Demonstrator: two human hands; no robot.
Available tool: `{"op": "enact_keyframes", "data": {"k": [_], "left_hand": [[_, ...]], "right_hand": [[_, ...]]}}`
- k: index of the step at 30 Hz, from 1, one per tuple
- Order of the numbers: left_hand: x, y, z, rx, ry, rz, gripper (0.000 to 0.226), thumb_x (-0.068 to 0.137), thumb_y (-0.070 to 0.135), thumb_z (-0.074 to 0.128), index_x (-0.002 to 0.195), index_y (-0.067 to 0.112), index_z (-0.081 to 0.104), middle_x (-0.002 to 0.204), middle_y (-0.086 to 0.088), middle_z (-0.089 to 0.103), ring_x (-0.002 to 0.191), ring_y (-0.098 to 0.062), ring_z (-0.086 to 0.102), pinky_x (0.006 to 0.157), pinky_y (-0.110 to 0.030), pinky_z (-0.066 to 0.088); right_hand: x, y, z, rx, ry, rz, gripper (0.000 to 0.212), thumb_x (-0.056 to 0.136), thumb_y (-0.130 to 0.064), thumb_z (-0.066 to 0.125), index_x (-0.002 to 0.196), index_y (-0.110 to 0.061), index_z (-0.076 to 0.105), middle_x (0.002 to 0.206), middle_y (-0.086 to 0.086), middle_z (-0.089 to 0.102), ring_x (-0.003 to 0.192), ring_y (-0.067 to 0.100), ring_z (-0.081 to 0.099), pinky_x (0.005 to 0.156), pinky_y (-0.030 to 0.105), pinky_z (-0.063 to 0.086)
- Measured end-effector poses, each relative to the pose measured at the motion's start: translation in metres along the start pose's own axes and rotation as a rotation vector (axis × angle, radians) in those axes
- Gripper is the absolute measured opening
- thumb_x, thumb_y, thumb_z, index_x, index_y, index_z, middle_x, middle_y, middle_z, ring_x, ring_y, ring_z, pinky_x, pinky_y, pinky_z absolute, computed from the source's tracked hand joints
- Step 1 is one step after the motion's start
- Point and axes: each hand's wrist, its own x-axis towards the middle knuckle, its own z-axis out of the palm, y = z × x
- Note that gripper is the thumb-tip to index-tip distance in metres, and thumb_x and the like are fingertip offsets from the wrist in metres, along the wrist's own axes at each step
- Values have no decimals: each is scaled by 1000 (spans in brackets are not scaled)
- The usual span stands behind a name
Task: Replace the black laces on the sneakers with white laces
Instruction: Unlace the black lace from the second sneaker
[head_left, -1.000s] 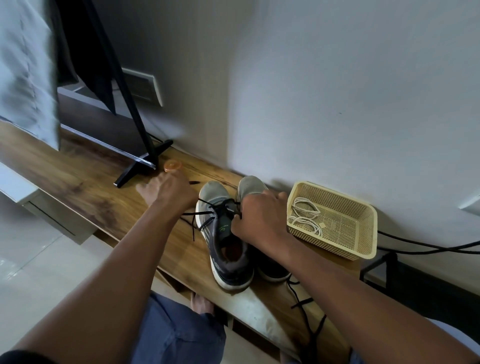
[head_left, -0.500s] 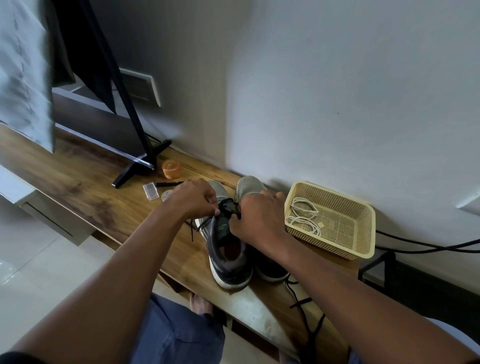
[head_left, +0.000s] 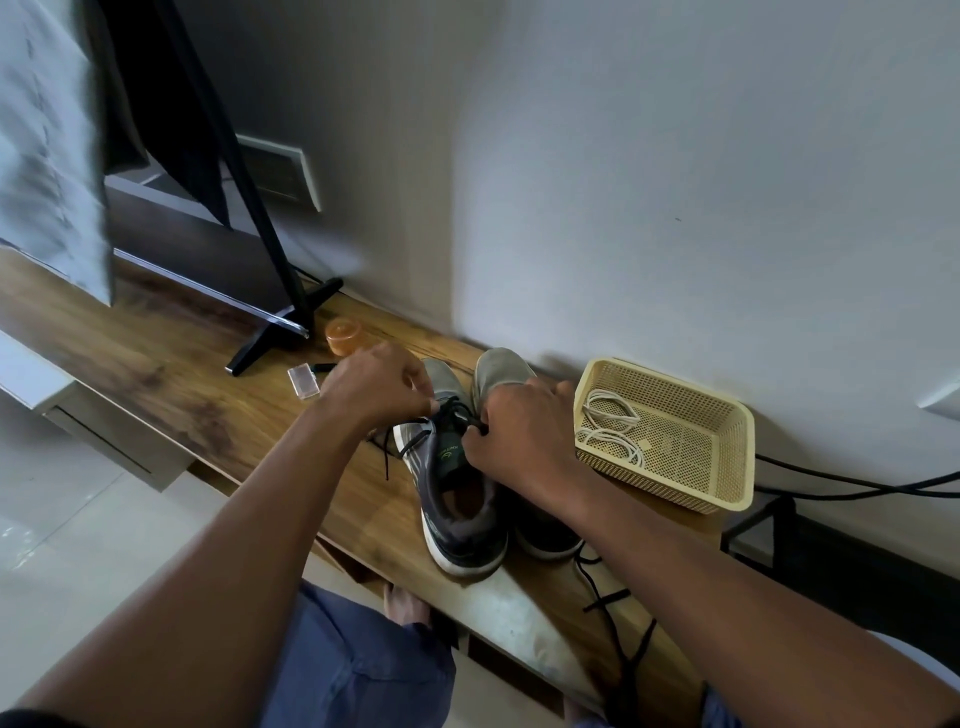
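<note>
The black lace (head_left: 415, 441) runs through the eyelets of the left grey sneaker (head_left: 457, 499), which stands on the wooden bench (head_left: 171, 395) beside its pair (head_left: 506, 371). Both the left hand (head_left: 379, 387) and right hand (head_left: 519, 436) pinch the lace over the tongue. Right of the sneakers, a cream perforated basket (head_left: 727, 467) holds coiled white laces (head_left: 608, 431). Left of them sits an orange cap (head_left: 343, 335).

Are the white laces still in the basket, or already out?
In. The white laces lie coiled on the floor of the basket, at its left end; neither hand touches them.
</note>
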Motion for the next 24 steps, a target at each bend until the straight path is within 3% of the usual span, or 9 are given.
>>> {"op": "enact_keyframes", "data": {"k": [3,8,10,12,14,17,19,21,24], "left_hand": [[2,5,9,43,-115,15,18,75,45,90,77,33,77,85,11,73,82,-10,69,74,-36,62],[2,6,10,38,-125,21,21,79,40,88,77,23,75,78,7,73,73,-12,68,60,-29,54],[2,6,8,57,-126,2,20,83,36,85,77,22,73,81,5,72,73,-13,67,62,-30,54],[2,5,5,98,-60,-101,18,85,33,79,78,21,67,85,-1,70,79,-20,66,79,-39,59],[1,1,2,185,49,-289,18,83,35,74,85,21,62,82,-2,60,87,-25,60,92,-44,50],[0,-6,1,255,112,-467,38,82,54,74,86,20,57,78,0,50,93,-27,55,87,-44,36],[2,-10,2,263,164,-413,35,83,55,72,83,21,60,80,-1,57,83,-23,55,85,-41,40],[4,-12,1,156,157,-270,19,87,43,74,82,26,67,85,1,66,74,-15,55,72,-31,44],[3,-8,0,-20,-83,-85,17,79,43,88,77,32,74,86,9,70,79,-9,64,66,-30,53]], "right_hand": [[-1,3,0,-24,5,-3,36,77,-47,59,58,-21,43,65,-5,51,88,26,58,87,47,39],[0,3,-1,-24,3,-8,34,77,-46,58,59,-21,45,65,-5,50,88,26,57,87,47,37],[0,3,-2,-24,2,-8,34,77,-46,58,59,-21,44,63,-6,48,87,26,57,87,46,37],[1,5,-1,-30,-3,-7,35,77,-46,59,58,-21,43,62,-6,47,86,26,57,87,46,36],[1,5,0,-39,-4,-10,36,76,-47,60,58,-20,44,61,-7,48,86,26,58,86,46,37],[1,3,2,-42,-4,-26,37,75,-49,59,58,-21,43,61,-6,51,85,26,59,87,47,38],[3,1,4,-37,5,-34,37,74,-49,59,58,-21,42,61,-5,52,83,26,59,87,47,38],[3,1,5,-13,26,-29,37,73,-49,60,56,-22,43,59,-7,50,80,25,58,85,47,38],[3,3,6,-5,45,-24,38,73,-50,60,55,-21,44,57,-7,48,77,25,57,83,46,38]]}}
